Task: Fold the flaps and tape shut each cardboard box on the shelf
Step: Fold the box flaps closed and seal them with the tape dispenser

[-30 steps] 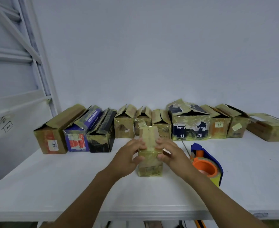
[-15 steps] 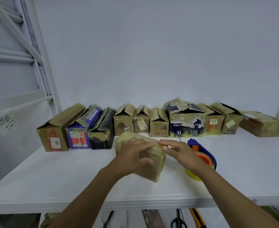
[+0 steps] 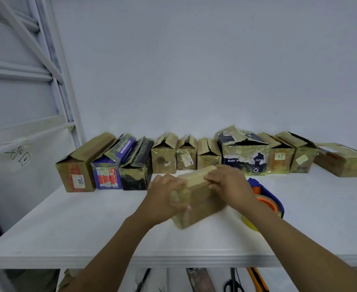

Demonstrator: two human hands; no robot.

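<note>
The small box (image 3: 200, 199) is at the near middle of the shelf (image 3: 89, 228), tilted instead of lying flat, with its near lower corner at or close to the surface. Both hands grasp it. The left hand (image 3: 165, 199) wraps the near-left end, thumb on the near face and fingers over the top. The right hand (image 3: 230, 184) clasps the far-right end, fingers laid along the top edge. The box therefore lies between the two palms, held at opposite ends. This looks like a hold for turning it so that a face comes up for folding or taping. Blur hides whether its flaps are shut.

The tape dispenser (image 3: 266, 194) lies just right of the box, partly behind the right wrist, probably kept there for a quick reach. The other boxes (image 3: 165, 159) stand in a row along the far edge, most with flaps up, likely awaiting their turn.
</note>
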